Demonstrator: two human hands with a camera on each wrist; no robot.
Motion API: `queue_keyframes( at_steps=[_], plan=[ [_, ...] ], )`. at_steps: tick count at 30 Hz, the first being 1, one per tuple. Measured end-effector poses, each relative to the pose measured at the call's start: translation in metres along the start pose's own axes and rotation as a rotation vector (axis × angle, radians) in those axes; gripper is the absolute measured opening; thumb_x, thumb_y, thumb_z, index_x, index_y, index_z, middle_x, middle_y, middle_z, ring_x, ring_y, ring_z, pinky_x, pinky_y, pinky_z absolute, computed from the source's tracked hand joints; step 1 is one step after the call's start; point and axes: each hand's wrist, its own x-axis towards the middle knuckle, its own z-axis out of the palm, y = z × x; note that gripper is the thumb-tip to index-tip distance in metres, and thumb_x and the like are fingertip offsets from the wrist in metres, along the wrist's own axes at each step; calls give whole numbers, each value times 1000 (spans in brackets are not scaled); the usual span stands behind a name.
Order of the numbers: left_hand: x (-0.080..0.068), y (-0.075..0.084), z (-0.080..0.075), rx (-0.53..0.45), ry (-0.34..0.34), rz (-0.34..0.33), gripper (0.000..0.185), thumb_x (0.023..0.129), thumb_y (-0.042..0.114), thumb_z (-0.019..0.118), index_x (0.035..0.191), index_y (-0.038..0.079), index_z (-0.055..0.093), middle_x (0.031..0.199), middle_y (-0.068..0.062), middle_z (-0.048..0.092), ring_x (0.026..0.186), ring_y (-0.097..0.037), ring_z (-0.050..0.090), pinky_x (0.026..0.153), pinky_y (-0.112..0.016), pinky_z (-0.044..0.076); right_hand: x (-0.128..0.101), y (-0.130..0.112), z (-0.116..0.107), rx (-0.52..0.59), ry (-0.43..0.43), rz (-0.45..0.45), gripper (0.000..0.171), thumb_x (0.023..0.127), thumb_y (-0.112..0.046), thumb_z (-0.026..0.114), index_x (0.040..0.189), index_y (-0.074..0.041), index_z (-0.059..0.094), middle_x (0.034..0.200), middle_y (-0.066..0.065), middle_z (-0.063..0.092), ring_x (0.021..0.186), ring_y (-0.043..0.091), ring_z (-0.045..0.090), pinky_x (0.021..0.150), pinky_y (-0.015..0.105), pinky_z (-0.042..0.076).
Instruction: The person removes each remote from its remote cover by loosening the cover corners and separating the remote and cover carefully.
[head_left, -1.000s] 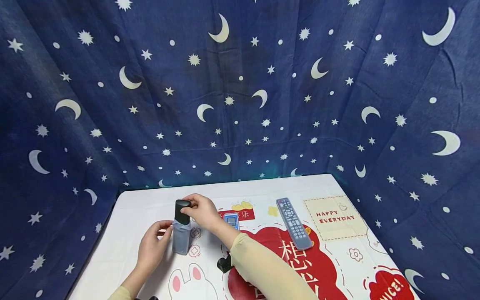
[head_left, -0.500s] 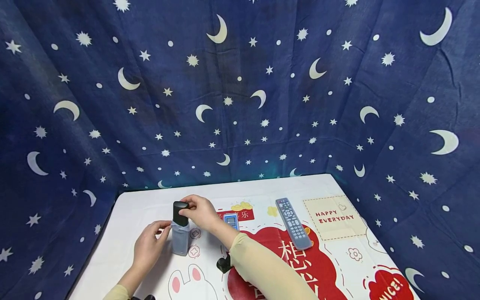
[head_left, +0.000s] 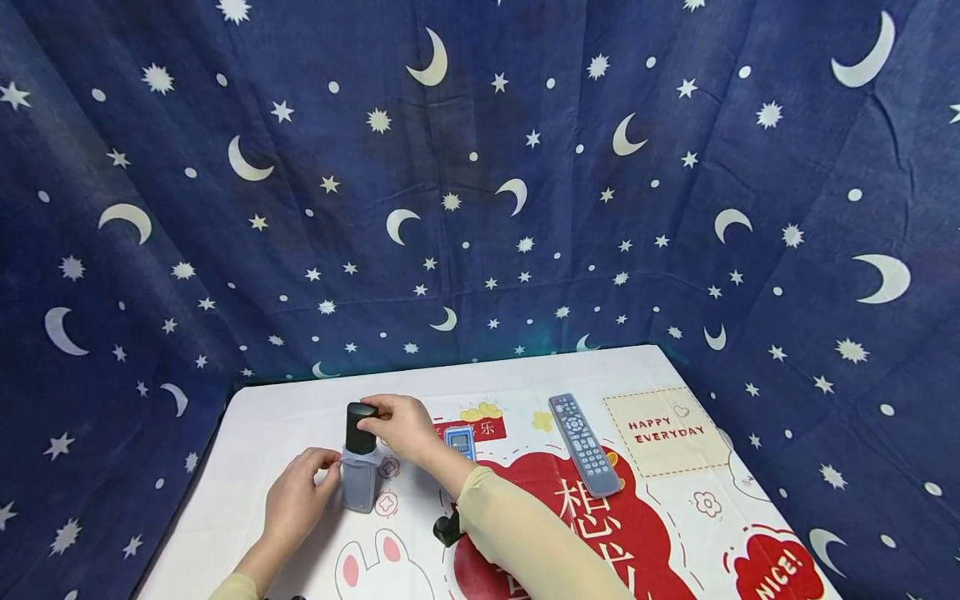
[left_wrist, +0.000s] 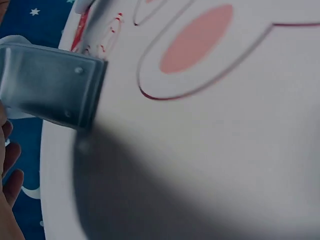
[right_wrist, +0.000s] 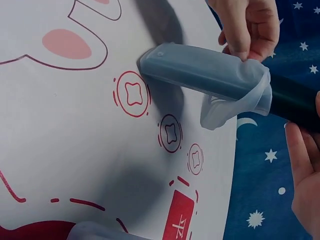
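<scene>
A black remote (head_left: 360,427) stands upright on the table, its lower part inside a translucent grey-blue silicone cover (head_left: 359,486). My right hand (head_left: 377,414) grips the remote's bare black top. My left hand (head_left: 328,463) pinches the cover's loose rim on the left side. In the right wrist view the cover (right_wrist: 200,75) bunches open at its mouth around the black remote (right_wrist: 292,102), with the left hand (right_wrist: 248,30) behind it. The left wrist view shows the cover's closed end (left_wrist: 50,85) on the white tablecloth (left_wrist: 210,150).
A small blue-and-white remote (head_left: 459,440) lies just right of my right hand. A long grey remote (head_left: 584,444) in a cover lies further right. The printed tablecloth (head_left: 667,433) ends at dark blue star-and-moon cloth (head_left: 480,208) behind and on both sides.
My left hand has shifted slightly down on the cover's rim. The right hand stays on the remote's top, and the remote remains upright.
</scene>
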Motion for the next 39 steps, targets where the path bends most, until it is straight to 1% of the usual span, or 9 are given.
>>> queue_keyframes(
  at_steps=[4, 9, 13, 17, 20, 24, 28, 35, 39],
  plan=[
    [-6, -6, 4, 16, -48, 4, 14, 86, 8, 76, 96, 16, 73, 94, 2, 71, 87, -21, 69, 70, -46, 55, 0, 0, -1, -10, 9, 5, 36, 90, -19, 80, 125, -12, 74, 103, -7, 76, 83, -3, 64, 68, 17, 53],
    [-11, -7, 6, 12, -116, -47, 11, 90, 10, 75, 100, 15, 74, 96, 2, 70, 90, -21, 68, 73, -47, 56, 1, 0, 0, -29, 39, 20, 36, 90, -20, 81, 125, -12, 74, 102, -7, 76, 84, -3, 64, 70, 17, 53],
    [-8, -4, 3, -10, -93, -66, 13, 93, 10, 73, 106, 13, 74, 99, -1, 70, 92, -24, 68, 74, -48, 55, 2, 0, 3, -58, 76, 37, 36, 89, -21, 81, 124, -13, 75, 101, -7, 77, 85, -3, 65, 74, 17, 53],
    [-6, 1, 1, -24, -45, -43, 23, 91, 9, 73, 113, 11, 71, 106, -3, 68, 94, -24, 66, 70, -45, 53, 3, 2, 3, -93, 103, 53, 35, 89, -22, 82, 122, -13, 76, 96, -7, 76, 83, -2, 64, 75, 19, 53],
    [-5, 7, 0, -17, -29, 30, 29, 88, 10, 77, 116, 12, 69, 112, -4, 65, 100, -25, 64, 75, -46, 53, 5, 4, 3, -119, 123, 59, 34, 88, -23, 82, 120, -13, 77, 90, -9, 74, 79, -1, 62, 72, 19, 52],
    [-1, 17, 1, -8, -19, 195, 31, 84, 12, 82, 113, 17, 73, 114, -4, 63, 106, -27, 60, 87, -49, 52, 6, 5, 3, -141, 141, 71, 32, 88, -25, 82, 118, -15, 78, 82, -12, 69, 74, 0, 58, 68, 19, 50],
    [6, 25, 5, 21, -19, 325, 33, 81, 12, 85, 111, 23, 76, 110, -1, 62, 105, -26, 59, 89, -48, 51, 7, 4, 2, -148, 153, 76, 30, 88, -26, 82, 115, -14, 79, 79, -13, 67, 72, 0, 57, 65, 20, 49],
    [15, 27, 9, 83, -36, 444, 29, 77, 10, 86, 103, 21, 79, 105, -2, 63, 100, -28, 59, 86, -50, 50, 7, 2, 3, -139, 164, 102, 28, 87, -26, 82, 111, -12, 79, 82, -10, 70, 73, 1, 59, 66, 20, 51],
    [16, 26, 9, 98, -60, 485, 27, 76, 11, 86, 100, 22, 79, 104, -1, 62, 97, -28, 59, 85, -49, 50, 7, 1, 3, -153, 179, 123, 29, 87, -26, 82, 112, -11, 79, 86, -7, 74, 75, 1, 62, 67, 21, 52]
  ],
)
